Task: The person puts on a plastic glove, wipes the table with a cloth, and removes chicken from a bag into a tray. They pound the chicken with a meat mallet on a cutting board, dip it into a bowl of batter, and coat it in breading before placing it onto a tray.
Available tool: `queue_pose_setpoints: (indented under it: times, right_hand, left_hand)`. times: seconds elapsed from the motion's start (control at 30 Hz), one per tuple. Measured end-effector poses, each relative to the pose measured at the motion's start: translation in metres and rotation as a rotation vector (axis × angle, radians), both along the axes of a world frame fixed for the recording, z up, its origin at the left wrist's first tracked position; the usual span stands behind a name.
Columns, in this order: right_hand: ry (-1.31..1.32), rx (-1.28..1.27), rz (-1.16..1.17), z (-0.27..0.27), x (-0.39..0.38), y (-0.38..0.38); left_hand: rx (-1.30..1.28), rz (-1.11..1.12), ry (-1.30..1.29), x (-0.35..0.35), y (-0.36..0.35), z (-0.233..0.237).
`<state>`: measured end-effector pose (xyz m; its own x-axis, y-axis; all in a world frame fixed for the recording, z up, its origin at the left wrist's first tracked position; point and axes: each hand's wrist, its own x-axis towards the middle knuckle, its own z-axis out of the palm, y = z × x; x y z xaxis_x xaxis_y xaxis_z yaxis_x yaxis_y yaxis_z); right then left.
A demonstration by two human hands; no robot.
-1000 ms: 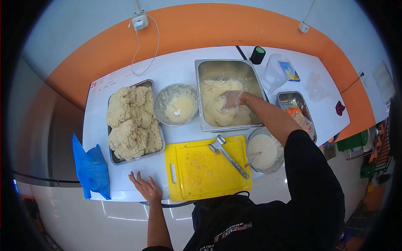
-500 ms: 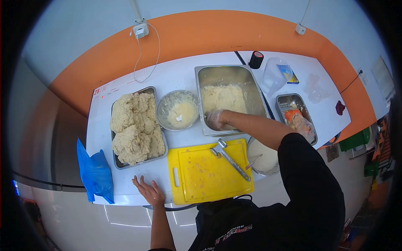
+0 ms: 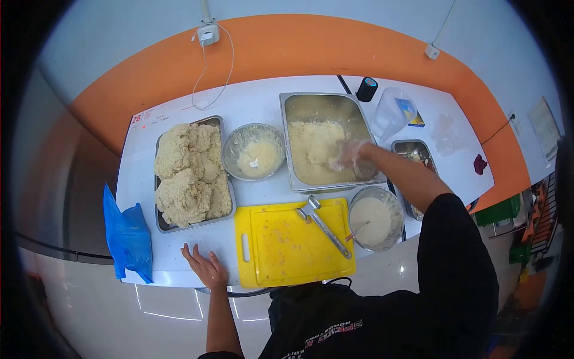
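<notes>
Inside the deep metal pan [image 3: 292, 179], my right hand [image 3: 354, 157] in a clear plastic glove is over the pale crumb coating [image 3: 317, 140], toward the pan's right side. Motion smears its fingers. My left hand [image 3: 206, 269] is bare and open, fingers spread, at the table's front edge left of the yellow cutting board [image 3: 287, 245]. A metal meat mallet [image 3: 327, 230] lies diagonally across the board. To its right stands a bowl of pale batter [image 3: 373, 221] with a utensil handle leaning in it.
A tray heaped with crumb-coated pieces [image 3: 188, 173] sits at left, beside a glass bowl of crumbs [image 3: 257, 155]. A blue plastic bag [image 3: 128, 239] lies at the left edge. Right of the pan are a smaller metal tray [image 3: 412, 146], a clear plastic jug [image 3: 391, 113] and a black speaker [image 3: 366, 90].
My right hand has moved right and slightly up within the pan, away from its front left corner. The left hand stays open at the table edge. The view has shifted a little.
</notes>
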<state>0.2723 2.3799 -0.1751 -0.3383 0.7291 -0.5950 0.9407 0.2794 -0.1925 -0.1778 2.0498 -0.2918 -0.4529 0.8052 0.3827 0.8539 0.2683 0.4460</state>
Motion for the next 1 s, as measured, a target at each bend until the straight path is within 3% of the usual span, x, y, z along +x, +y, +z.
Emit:
queue_pose_setpoints:
  times: [0.03,0.1,0.13,0.2,0.23,0.3,0.33,0.4,0.47,0.5,0.57,0.67,0.77,0.9,0.97,1.0]
  right_hand:
    - [-0.136,-0.045,0.141,-0.036,0.011,0.008]
    - [-0.165,-0.147,0.403,-0.063,-0.011,-0.002]
    - [-0.162,-0.144,0.405,-0.066,-0.023,-0.008]
    - [0.125,-0.008,0.437,-0.065,-0.045,-0.019]
    - [0.131,-0.008,0.43,-0.059,-0.057,-0.021]
    - [-0.099,-0.196,0.268,-0.029,-0.076,-0.027]
    - [-0.097,-0.19,0.262,-0.041,-0.062,-0.016]
    - [0.415,-0.139,0.371,-0.075,-0.023,0.019]
    - [0.276,0.291,0.434,-0.061,-0.019,0.041]
    - [0.275,0.286,0.445,-0.038,-0.026,0.044]
    - [-0.033,0.149,-0.114,0.021,-0.044,0.034]
    - [-0.092,0.26,-0.023,-0.045,-0.051,0.05]
    - [-0.208,0.468,0.006,-0.064,-0.074,0.024]
    - [-0.173,0.451,0.197,-0.068,-0.076,0.027]
    - [-0.291,0.134,0.298,-0.063,-0.07,0.066]
    - [-0.3,0.146,0.323,-0.063,-0.071,0.068]
  left_hand:
    - [0.007,0.003,-0.001,0.001,0.0,0.001]
    - [0.028,-0.003,-0.06,0.003,0.001,0.003]
    - [0.031,0.0,-0.056,0.002,0.001,0.001]
    - [0.044,-0.012,-0.066,0.001,0.001,-0.001]
    - [0.043,-0.018,-0.061,0.001,0.0,-0.001]
    - [0.034,-0.002,-0.042,0.004,0.0,0.002]
    - [0.039,-0.008,-0.04,0.004,0.001,0.001]
    - [0.09,-0.011,-0.099,0.002,0.001,-0.006]
    - [0.067,-0.002,-0.069,0.001,0.0,-0.002]
    - [0.04,-0.004,-0.033,0.001,0.0,0.0]
    - [0.053,-0.009,-0.048,0.001,0.0,0.001]
    - [0.08,-0.018,-0.055,0.002,0.0,0.0]
    - [0.092,-0.019,-0.052,0.0,0.003,-0.003]
    - [0.03,-0.015,-0.022,-0.004,-0.003,0.002]
    - [0.038,0.022,-0.013,-0.008,-0.001,0.004]
    - [0.029,0.026,-0.019,-0.007,-0.002,0.004]
